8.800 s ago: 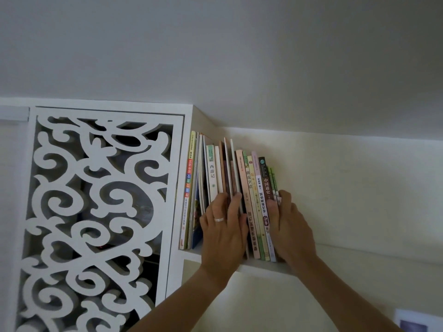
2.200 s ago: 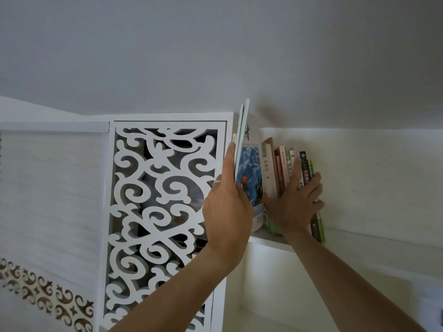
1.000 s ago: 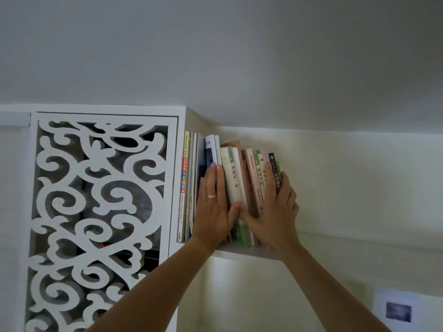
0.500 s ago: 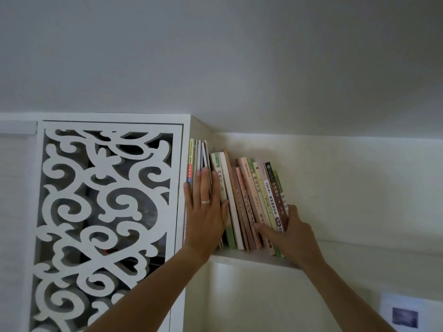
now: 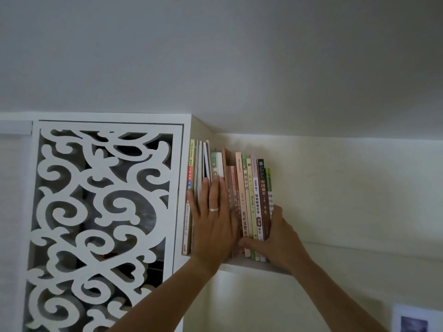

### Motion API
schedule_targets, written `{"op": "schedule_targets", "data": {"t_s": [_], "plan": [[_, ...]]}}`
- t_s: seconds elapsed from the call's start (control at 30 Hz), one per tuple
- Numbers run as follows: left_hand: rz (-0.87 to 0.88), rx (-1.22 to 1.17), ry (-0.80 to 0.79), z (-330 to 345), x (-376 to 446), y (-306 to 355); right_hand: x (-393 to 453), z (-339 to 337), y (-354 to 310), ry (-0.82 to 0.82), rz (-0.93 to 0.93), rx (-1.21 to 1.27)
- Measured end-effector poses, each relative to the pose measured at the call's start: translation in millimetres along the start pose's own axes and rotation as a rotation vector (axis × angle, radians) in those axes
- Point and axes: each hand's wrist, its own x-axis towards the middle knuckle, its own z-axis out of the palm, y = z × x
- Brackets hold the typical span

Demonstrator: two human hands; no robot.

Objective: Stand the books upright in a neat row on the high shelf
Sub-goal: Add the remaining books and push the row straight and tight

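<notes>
The high shelf [image 5: 254, 265] runs along the wall just under the ceiling, beside a white fretwork panel [image 5: 105, 212]. The books [image 5: 249, 202] stand on the shelf's left end in one packed row, against the panel's side. Most look upright; the thin ones at the left lean slightly and the tops are uneven, so the job seems nearly finished, with only squaring up left. The left hand [image 5: 213, 226] lies flat, fingers straight, pressing the left spines. The right hand [image 5: 275, 236] cups the row's right end, thumb across the lower spines.
</notes>
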Motion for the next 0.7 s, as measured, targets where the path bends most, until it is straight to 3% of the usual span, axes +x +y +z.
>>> {"op": "schedule_targets", "data": {"t_s": [0.2,0.37,0.7], "plan": [[0.073,0.026,0.052,-3,-3,8,-6,2,3,0.068,-0.056,0.106],[0.252,0.079,-0.078,0,4,13,-11,-3,4,0.078,-0.033,0.164],[0.115,0.274,-0.232,-3,56,31,-11,-4,5,0.058,-0.019,0.189]]}}
